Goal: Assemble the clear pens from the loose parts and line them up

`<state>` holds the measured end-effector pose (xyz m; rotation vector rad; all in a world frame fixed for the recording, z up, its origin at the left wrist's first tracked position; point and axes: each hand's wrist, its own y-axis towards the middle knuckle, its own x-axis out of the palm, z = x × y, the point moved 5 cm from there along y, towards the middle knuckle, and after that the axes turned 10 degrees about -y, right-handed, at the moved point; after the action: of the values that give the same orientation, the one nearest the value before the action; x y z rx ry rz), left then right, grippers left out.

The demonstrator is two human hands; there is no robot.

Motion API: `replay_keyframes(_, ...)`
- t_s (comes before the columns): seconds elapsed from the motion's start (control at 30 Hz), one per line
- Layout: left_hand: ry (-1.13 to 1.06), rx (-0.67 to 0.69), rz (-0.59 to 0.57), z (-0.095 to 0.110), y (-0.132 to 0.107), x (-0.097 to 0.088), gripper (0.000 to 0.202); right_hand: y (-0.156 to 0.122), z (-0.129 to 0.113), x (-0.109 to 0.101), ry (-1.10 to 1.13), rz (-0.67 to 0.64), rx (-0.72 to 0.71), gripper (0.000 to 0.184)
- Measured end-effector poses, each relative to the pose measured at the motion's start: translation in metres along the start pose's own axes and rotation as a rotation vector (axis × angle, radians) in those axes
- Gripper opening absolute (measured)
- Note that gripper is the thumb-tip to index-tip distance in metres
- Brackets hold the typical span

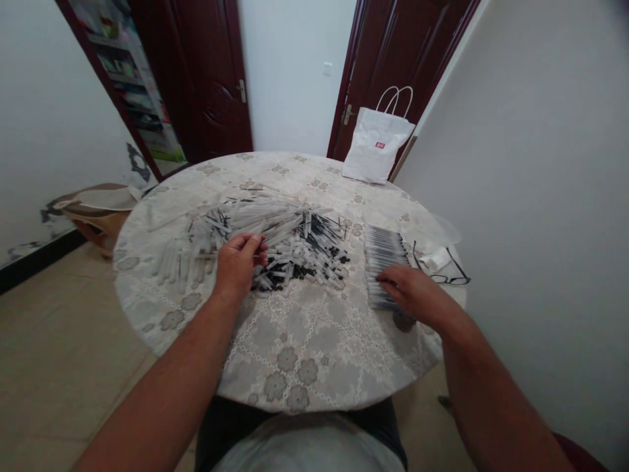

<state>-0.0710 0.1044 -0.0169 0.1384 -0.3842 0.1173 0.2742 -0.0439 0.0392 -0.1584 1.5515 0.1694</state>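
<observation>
A heap of pen parts lies mid-table: clear barrels (pixel 268 213), dark thin refills (pixel 322 235), and small clear and black caps (pixel 307 262). My left hand (pixel 238 262) is at the heap's near left side, thumb and forefinger pinched together; anything between them is too small to make out. To the right, many pens (pixel 386 252) lie side by side in a neat stack. My right hand (pixel 413 292) reaches over the near part of this stack, its fingers closed at a pen there. The fingertips partly hide that pen.
The round table wears a flowered cloth (pixel 304 347). Black-framed glasses (pixel 455 278) and a crumpled white item (pixel 436 260) lie right of the stack. A small dark round object (pixel 403 321) sits beneath my right wrist. A white paper bag (pixel 376 147) stands at the back.
</observation>
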Motion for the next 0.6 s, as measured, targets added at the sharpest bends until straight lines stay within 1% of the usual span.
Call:
replay_keyframes(0.1,0.017,0.014,0.002,-0.002,0.001,-0.002,0.031,0.027,-0.047,-0.004,0.029,-0.003,-0.073,0.025)
replay_keyframes(0.17,0.031,0.023,0.002,-0.002,0.001,-0.003,0.031,0.049,-0.067,-0.002,0.011,0.005,-0.058,0.024)
replay_keyframes(0.23,0.062,0.035,0.006,-0.001,0.001,-0.003,0.031,0.074,-0.075,0.001,-0.039,0.038,0.033,0.025)
replay_keyframes(0.33,0.209,0.086,-0.003,0.003,0.0,-0.003,0.028,0.108,-0.075,0.012,-0.126,0.041,0.175,0.025)
replay_keyframes(0.37,0.297,0.139,-0.009,0.006,-0.001,-0.003,0.027,0.116,-0.074,0.016,-0.139,0.031,0.208,0.026)
replay_keyframes(0.43,0.524,0.316,-0.037,0.013,-0.003,-0.004,0.024,0.128,-0.074,0.024,-0.143,0.013,0.255,0.027)
replay_keyframes(0.5,0.778,0.516,-0.09,0.016,-0.006,-0.002,0.022,0.134,-0.076,0.032,-0.139,0.01,0.278,0.03)
replay_keyframes(0.53,0.899,0.585,-0.125,0.015,-0.008,-0.001,0.023,0.135,-0.077,0.035,-0.139,0.011,0.286,0.031)
replay_keyframes(0.57,1.009,0.623,-0.159,0.013,-0.008,-0.001,0.024,0.135,-0.078,0.039,-0.14,0.011,0.293,0.031)
replay_keyframes(0.6,1.106,0.633,-0.19,0.01,-0.008,-0.001,0.026,0.134,-0.08,0.042,-0.141,0.014,0.296,0.032)
